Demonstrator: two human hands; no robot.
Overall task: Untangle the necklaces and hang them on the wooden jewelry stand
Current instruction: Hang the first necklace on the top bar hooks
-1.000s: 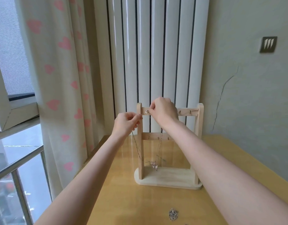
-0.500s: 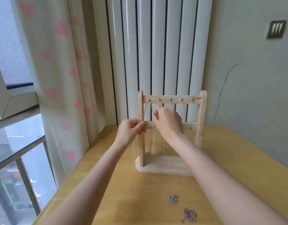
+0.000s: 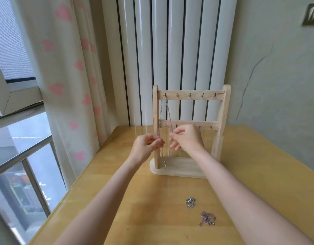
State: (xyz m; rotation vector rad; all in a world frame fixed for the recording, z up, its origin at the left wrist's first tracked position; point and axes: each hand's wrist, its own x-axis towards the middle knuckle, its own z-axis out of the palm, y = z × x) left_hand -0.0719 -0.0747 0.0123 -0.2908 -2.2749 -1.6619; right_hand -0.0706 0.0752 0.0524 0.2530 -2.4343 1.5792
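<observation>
A wooden jewelry stand [image 3: 220, 124] with two hook bars stands on the yellow table. A thin silver necklace [image 3: 167, 110] hangs from the leftmost hook of the top bar, its pendant dangling near the base. My left hand [image 3: 146, 147] pinches the chain's left strand in front of the stand's left post. My right hand [image 3: 187, 137] pinches the right strand just below the lower bar. Two bunched necklaces lie on the table nearer me: a silver one [image 3: 190, 202] and a pinkish one [image 3: 207, 218].
The table [image 3: 258, 183] sits in a corner. A white radiator [image 3: 170, 50] rises behind the stand, a heart-print curtain [image 3: 64, 68] and window are at the left, and a cracked wall [image 3: 276, 76] is at the right.
Both hands have come down from the top bar to below the lower bar. The necklace now hangs from the top left hook, and the view has tilted down.
</observation>
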